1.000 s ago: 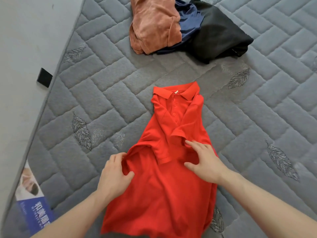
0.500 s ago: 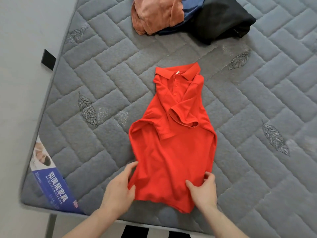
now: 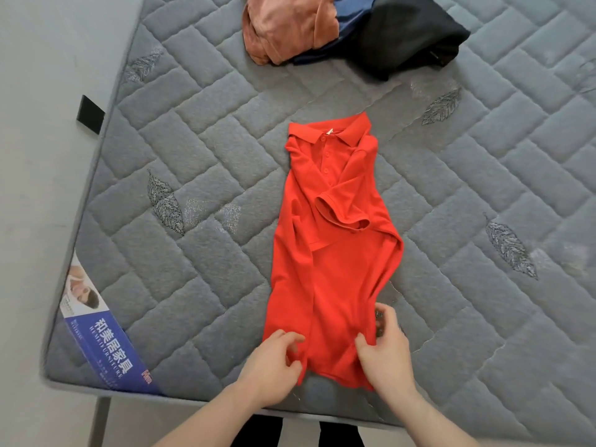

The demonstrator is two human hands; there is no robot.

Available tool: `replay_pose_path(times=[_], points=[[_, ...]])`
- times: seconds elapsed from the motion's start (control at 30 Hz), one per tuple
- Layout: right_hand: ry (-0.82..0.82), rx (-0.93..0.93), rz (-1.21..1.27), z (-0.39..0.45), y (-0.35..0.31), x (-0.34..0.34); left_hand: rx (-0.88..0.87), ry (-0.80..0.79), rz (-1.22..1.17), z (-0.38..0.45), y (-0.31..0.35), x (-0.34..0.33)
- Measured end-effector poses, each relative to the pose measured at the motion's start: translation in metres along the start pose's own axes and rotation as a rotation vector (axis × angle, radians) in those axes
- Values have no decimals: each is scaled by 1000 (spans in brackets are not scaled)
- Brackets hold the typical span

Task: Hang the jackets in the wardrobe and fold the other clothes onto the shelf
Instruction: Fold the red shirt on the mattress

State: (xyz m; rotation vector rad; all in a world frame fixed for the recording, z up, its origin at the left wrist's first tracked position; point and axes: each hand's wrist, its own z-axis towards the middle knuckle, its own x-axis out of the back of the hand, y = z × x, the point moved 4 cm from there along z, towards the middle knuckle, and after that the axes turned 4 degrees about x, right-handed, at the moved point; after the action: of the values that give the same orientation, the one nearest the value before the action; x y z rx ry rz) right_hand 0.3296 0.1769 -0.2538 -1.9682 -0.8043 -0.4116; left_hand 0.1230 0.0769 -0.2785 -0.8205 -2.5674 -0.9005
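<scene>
A red polo shirt (image 3: 332, 253) lies collar-away on the grey quilted mattress (image 3: 200, 150), both sides and sleeves folded inward into a long narrow strip. My left hand (image 3: 274, 362) pinches the shirt's bottom hem at its left corner. My right hand (image 3: 385, 346) grips the hem at the right corner, fingers curled into the fabric. Both hands sit near the mattress's front edge.
A pile of clothes lies at the far edge: a rust-coloured garment (image 3: 287, 27), a blue one (image 3: 351, 14) and a black one (image 3: 409, 37). A blue label (image 3: 106, 346) marks the mattress's front left corner. The grey floor (image 3: 38, 156) is to the left.
My hands moved down from the shirt's middle to its bottom hem. The left side has been folded further in, so the shirt is narrower and straighter.
</scene>
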Motion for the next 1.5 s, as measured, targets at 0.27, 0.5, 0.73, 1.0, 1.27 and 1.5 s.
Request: replay_pose_path(times=[0.27, 0.5, 0.73, 1.0, 1.27, 1.5], points=[[-463, 195, -302, -24, -23, -66, 25, 140, -119, -1, -20, 37], [-438, 172, -367, 7, -40, -62, 14, 280, -201, 44, 5, 91], [76, 127, 19, 147, -90, 16, -3, 406, -196, 146, 76, 188], [79, -42, 119, 293, -146, 29, 161, 337, -655, 240, 135, 243], [-56, -284, 679, 321, -169, 3, 210, 139, -1156, 269, 146, 251], [-161, -223, 504, 325, -182, 17, 205, 201, -1136, 268, 170, 242]])
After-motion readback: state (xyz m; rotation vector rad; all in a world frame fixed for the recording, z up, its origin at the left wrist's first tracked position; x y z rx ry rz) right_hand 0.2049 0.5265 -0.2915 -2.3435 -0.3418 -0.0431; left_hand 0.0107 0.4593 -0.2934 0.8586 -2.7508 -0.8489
